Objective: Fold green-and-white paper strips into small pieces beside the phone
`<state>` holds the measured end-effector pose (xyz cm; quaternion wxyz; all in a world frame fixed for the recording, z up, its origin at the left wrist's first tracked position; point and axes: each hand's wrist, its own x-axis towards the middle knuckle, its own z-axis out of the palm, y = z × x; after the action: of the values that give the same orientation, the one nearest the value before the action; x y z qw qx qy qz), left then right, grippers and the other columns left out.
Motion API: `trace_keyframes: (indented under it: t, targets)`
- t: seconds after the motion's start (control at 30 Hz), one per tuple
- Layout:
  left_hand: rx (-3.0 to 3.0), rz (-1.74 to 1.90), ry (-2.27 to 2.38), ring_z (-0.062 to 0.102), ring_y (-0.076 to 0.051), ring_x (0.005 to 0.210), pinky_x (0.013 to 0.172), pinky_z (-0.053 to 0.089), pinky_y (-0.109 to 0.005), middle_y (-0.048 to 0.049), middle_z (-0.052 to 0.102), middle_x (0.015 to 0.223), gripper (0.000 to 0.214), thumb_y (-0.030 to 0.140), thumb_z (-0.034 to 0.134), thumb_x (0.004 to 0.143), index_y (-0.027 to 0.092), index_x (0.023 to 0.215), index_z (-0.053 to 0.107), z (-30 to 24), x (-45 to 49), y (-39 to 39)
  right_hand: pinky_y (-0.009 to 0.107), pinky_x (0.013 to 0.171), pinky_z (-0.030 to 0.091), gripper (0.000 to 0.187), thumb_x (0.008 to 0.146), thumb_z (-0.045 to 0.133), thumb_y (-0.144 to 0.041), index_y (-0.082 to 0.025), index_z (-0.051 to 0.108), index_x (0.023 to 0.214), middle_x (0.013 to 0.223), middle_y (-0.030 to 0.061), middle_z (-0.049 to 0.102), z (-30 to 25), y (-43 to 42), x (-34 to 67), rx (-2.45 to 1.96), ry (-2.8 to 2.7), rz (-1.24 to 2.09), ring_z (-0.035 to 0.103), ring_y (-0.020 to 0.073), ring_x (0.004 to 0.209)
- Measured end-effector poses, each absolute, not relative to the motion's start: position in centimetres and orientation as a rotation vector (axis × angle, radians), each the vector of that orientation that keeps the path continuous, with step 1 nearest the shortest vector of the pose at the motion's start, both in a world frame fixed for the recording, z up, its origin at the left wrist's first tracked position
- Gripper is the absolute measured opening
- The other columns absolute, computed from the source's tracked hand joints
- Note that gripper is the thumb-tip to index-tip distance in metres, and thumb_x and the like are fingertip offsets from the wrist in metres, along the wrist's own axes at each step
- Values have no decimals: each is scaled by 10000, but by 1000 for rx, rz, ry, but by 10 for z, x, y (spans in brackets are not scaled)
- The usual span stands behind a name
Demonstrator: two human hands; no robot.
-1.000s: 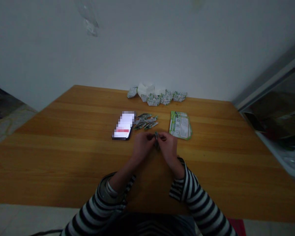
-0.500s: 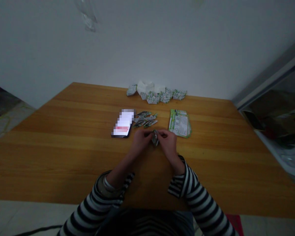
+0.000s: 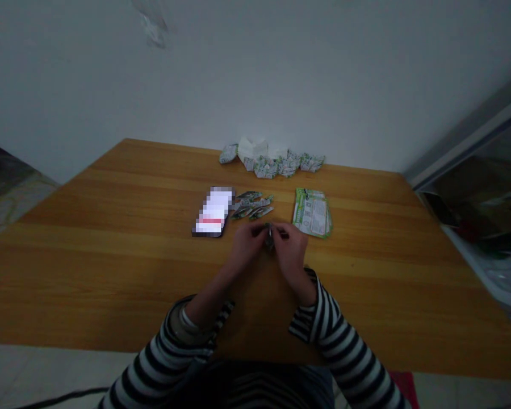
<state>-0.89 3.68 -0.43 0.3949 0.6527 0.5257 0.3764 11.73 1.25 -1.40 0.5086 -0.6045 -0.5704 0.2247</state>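
Between my fingertips, over the middle of the wooden table (image 3: 153, 278), is a small folded printed packet (image 3: 269, 241), dark and green-grey. My left hand (image 3: 246, 245) pinches its left side, and my right hand (image 3: 291, 249) pinches the right. Fingers cover much of the packet, so its exact shape is hard to make out. Just beyond my left hand lie several narrow folded packets (image 3: 253, 205) of similar print. A fanned stack of flat green-and-white packets (image 3: 311, 211) rests past my right hand.
A phone (image 3: 213, 211) with a lit, blurred screen lies left of the folded packets. Along the wall at the back stand several crumpled printed packets (image 3: 266, 167) with white tissue (image 3: 252, 149) among them. A shelf-like unit (image 3: 481, 187) stands beyond the table's right edge.
The packet between my fingers has turned and looks narrower, with my fingertips closer together around it. The items on the table stay in place; the view has shifted slightly.
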Motion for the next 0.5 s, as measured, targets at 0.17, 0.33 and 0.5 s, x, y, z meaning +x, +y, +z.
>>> trace_keyframes:
  t: [0.17,0.33,0.5]
  targets:
    - [1748,866,1389,671,-194,664,585,465,-254,-48,762,757,252,260,532,857,148,831,756,-1,-6,33,314,675,522,179,839,600,-309,-204,740,803,766,47,739,-18,14,113,-1437,-1261,616,670,207,683]
    - [1951,881,1539,646,-218,627,578,433,-287,-92,737,714,269,253,511,874,163,759,737,5,-2,23,322,698,514,178,841,580,-270,-209,740,794,781,48,737,-19,13,113,-1451,-1327,560,663,210,693]
    - [1751,968,1356,668,-210,733,633,470,-266,-66,745,799,254,219,479,879,150,890,723,3,3,26,322,730,527,180,833,592,-295,-202,746,829,799,48,750,-14,14,114,-1438,-1207,544,677,211,725]
